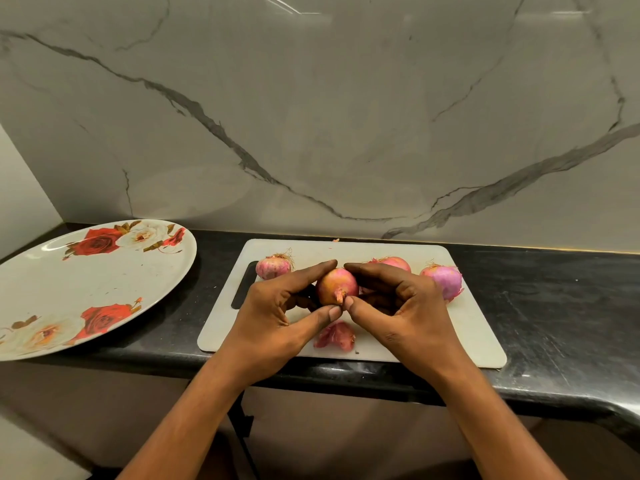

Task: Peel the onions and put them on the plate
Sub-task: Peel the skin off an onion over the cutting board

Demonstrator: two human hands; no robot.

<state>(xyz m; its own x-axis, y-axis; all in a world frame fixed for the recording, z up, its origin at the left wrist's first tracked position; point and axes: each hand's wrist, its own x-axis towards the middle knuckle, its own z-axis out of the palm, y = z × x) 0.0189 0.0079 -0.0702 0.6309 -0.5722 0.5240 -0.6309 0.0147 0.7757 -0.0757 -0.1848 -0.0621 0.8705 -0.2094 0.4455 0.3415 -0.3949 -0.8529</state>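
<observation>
Both our left hand (277,306) and right hand (398,303) clamp one papery onion (337,285) above the smooth white cutting board (467,327), near the black counter edge (519,393).

The plate (86,289) is lying on the worktop (554,306), left of the board (467,334). Onions (273,266) are sitting along the board's back.

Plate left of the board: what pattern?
The plate is white with red and cream roses printed at its near and far edges; seen in the head view.

Free counter (554,306) right of board (467,327); plate (86,289) left.
</observation>
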